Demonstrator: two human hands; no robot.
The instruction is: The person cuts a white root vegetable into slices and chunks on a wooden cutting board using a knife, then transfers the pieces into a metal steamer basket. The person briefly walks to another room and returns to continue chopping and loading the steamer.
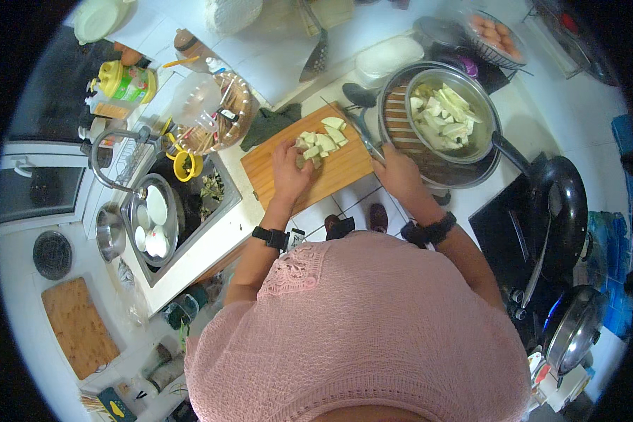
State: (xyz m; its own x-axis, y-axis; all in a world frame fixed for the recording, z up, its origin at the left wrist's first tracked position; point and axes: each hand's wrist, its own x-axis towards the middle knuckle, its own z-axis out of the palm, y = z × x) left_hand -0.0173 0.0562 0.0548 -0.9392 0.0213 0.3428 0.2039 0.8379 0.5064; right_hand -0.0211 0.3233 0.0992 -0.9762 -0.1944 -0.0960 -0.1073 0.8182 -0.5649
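On a wooden cutting board (274, 163) lie pale green vegetable pieces (325, 142), cut into chunks and slices, possibly eggplant. My left hand (290, 171) rests on the board at the left end of the pieces, fingers curled against some of them. The handle of a kitchen knife (366, 140) is in my right hand (399, 170), at the board's right edge. Its blade points away from me along that edge. Right of the knife, a metal bowl (416, 134) full of similar cut pieces (448, 118) sits inside a larger steel pan (393, 140).
At left is a sink with a steel basin (176, 232) of dishes under a curved faucet (96, 163). A wicker basket (237, 124) stands behind it. A black wok (564, 211) and a lidded pan (577, 329), with blue flame beside it, occupy the stove at right. A dark ladle (360, 95) lies behind the board.
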